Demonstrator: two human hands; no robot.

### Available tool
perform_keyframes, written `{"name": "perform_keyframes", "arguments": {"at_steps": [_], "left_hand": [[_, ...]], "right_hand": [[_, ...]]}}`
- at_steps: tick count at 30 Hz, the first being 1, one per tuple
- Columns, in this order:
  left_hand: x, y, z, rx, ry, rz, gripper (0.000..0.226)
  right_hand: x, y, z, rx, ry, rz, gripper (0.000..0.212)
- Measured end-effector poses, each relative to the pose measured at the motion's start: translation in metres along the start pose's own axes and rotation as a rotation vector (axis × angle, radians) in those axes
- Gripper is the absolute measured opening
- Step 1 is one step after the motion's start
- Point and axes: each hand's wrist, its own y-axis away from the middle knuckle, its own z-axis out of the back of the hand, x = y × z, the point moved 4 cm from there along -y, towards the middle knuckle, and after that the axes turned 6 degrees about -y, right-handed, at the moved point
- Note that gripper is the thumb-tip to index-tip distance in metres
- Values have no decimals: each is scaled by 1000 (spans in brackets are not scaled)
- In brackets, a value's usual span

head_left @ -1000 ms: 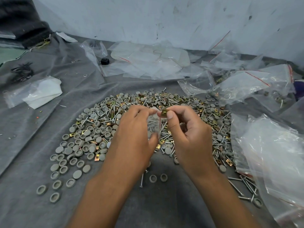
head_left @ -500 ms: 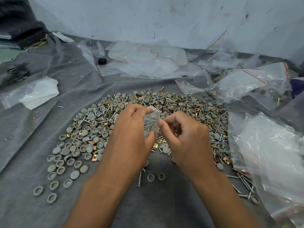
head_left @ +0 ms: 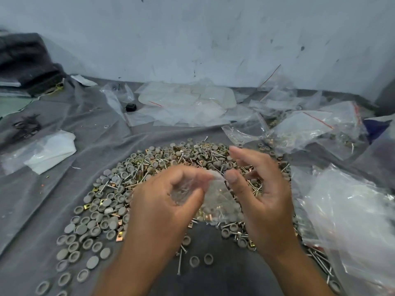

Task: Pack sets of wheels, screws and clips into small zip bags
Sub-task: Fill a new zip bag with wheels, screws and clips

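Note:
A small clear zip bag (head_left: 222, 201) with grey wheels and brass clips inside hangs between my hands, blurred by motion. My left hand (head_left: 166, 210) holds its left side between curled fingers and thumb. My right hand (head_left: 263, 199) is beside the bag with fingers spread and relaxed, thumb close to the bag's top edge. Under both hands lies a wide pile of grey wheels (head_left: 106, 210), long screws (head_left: 179, 263) and brass clips (head_left: 87, 207) on the grey cloth (head_left: 64, 189).
Empty zip bags (head_left: 188, 103) lie at the back by the wall. Filled bags (head_left: 299, 129) are heaped at the right, with a large crumpled plastic bag (head_left: 352, 221) nearer. A white packet (head_left: 49, 152) lies left, a small black object (head_left: 130, 107) behind.
My right hand has let go of the bag's top and opened, fingers spreading away. The bag now sits lower and tilts right in my left hand. The view has tipped upward.

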Motion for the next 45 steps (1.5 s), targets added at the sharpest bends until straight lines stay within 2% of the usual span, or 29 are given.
{"name": "perform_keyframes", "arguments": {"at_steps": [2,4,8,15,20,28,36,45], "left_hand": [[2,1,-3,10,152,62,23],[5,0,-5,-19,264,126,35],[6,-1,-9,-23,371,169,44],[4,-4,-18,-64,355,144,38],[7,-6,-18,-52,391,164,37],[11,-6,-16,-74,432,227,41],[11,-7,-17,-66,482,230,45],[6,-6,-20,11,412,136,40]], "right_hand": [[1,0,-1,48,-78,-17,21],[1,1,0,74,-169,-74,16],[-1,6,2,124,-232,-137,18],[-15,9,6,112,-264,-249,18],[-14,5,18,29,-261,-227,19],[-9,11,18,119,-298,-236,13],[-10,9,24,93,-262,-213,16],[-14,15,19,99,-184,-212,22]]}}
